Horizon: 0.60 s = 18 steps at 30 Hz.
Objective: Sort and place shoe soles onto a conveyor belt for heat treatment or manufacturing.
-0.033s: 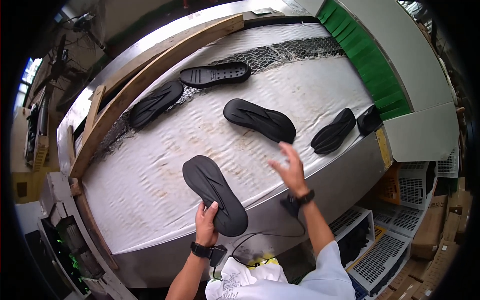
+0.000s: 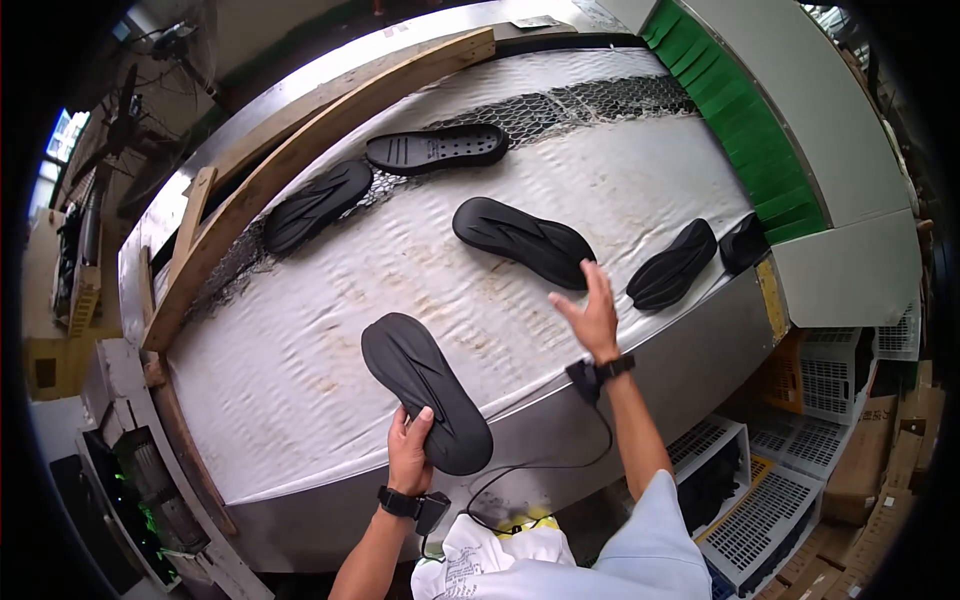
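My left hand grips the lower end of a black shoe sole, thumb on its grooved face, over the near edge of a white cloth-covered belt. With its fingers apart, my right hand hovers close to the end of another black sole lying mid-belt; whether a fingertip touches it I cannot tell. To the right lie a third sole and a partly hidden black piece by the green strip curtain. Farther off rest a grooved sole and one showing its holed side.
Wooden rails border the belt's far left side, beside wire mesh. Green strips hang from a pale machine housing at right. Plastic crates and cardboard boxes stand lower right. A black cable loops between my wrists.
My right hand has moved up and slightly right, closer to the sole in the middle of the belt. My left hand keeps its hold, almost still.
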Motion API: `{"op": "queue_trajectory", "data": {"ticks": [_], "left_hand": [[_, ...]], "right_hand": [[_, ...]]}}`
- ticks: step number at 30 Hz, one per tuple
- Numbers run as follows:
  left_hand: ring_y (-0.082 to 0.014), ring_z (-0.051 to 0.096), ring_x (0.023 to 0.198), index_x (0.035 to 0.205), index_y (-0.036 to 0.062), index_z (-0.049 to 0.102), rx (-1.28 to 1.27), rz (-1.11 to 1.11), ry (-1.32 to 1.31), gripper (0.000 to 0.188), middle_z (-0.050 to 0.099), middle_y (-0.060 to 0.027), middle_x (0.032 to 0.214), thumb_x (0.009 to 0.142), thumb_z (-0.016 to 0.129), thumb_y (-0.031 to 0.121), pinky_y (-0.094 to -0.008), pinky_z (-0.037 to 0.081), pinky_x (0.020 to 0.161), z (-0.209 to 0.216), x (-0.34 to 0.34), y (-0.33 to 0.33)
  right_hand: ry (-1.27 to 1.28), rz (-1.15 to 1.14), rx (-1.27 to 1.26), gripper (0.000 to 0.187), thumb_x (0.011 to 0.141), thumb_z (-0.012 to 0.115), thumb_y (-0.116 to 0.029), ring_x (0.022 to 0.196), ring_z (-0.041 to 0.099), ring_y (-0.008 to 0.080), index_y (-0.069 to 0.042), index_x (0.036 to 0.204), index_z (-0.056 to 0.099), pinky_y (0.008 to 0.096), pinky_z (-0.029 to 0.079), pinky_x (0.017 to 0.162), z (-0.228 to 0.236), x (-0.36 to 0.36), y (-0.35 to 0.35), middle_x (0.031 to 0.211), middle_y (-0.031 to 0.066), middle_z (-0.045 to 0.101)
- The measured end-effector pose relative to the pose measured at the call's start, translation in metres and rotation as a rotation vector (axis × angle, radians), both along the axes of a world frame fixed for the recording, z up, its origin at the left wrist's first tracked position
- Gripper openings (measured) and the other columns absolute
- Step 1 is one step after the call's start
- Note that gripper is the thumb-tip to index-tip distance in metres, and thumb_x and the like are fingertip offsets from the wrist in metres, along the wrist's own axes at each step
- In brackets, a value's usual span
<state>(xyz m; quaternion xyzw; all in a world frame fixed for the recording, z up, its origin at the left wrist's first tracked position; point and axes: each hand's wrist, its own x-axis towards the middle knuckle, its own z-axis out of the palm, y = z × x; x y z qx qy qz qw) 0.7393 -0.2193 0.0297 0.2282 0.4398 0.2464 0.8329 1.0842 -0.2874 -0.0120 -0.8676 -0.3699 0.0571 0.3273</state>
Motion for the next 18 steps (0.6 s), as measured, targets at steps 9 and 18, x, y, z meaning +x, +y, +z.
{"op": "queue_trajectory", "data": {"ticks": [9, 18], "left_hand": [[-0.0188, 0.064, 0.109, 0.146, -0.0047, 0.036, 0.073, 0.159, 0.199, 0.067, 0.063, -0.0143, 0.123, 0.094, 0.073, 0.016, -0.0332, 0.055, 0.094, -0.008, -0.096, -0.017], [-0.0135, 0.058, 0.112, 0.148, -0.0016, 0.039, 0.338, 0.632, 0.272, 0.06, 0.06, -0.0077, 0.126, 0.099, 0.067, 0.018, -0.0306, 0.048, 0.1, -0.001, -0.267, 0.0]], "right_hand": [[0.224, 0.061, -0.141, 0.049, 0.069, 0.088, -0.031, 0.088, 0.07, 0.0348, -0.003, 0.104, 0.068, 0.0432, 0.054, 0.08, -0.032, -0.011, 0.066, 0.095, 0.0175, 0.073], [0.693, 0.264, 0.123, 0.027, 0.091, 0.074, -0.012, 0.079, 0.062, 0.0125, 0.006, 0.11, 0.066, 0.0253, 0.05, 0.073, 0.074, -0.223, -0.014, 0.095, 0.0062, 0.068]]}}
